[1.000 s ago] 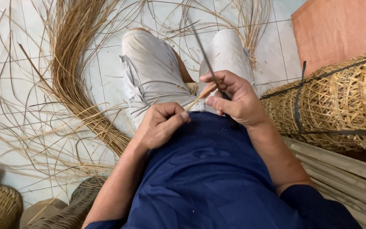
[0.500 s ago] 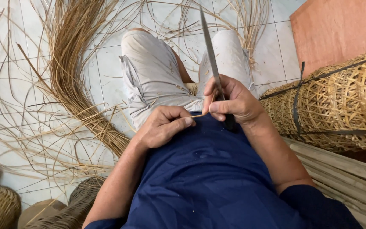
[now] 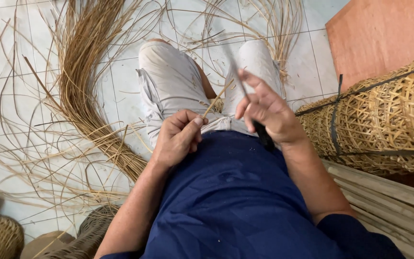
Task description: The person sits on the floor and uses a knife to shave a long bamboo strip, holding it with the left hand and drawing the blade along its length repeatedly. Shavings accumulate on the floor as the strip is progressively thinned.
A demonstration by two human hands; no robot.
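White floor tiles (image 3: 5,62) spread under the seated person, whose left hand (image 3: 178,139) pinches a thin pale cane strip (image 3: 215,100) mid-frame, right hand (image 3: 269,112) curled round a dark-handled knife (image 3: 263,136), loose cane bundle (image 3: 80,76) upper left, bound woven baskets (image 3: 384,120) crowding right.

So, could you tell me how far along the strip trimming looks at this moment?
Done: several woven baskets lie bundled at the right. In hand: the left hand pinches a thin cane strip, and the right hand grips a knife beside it. Left: a large sheaf of loose cane lies on the floor.
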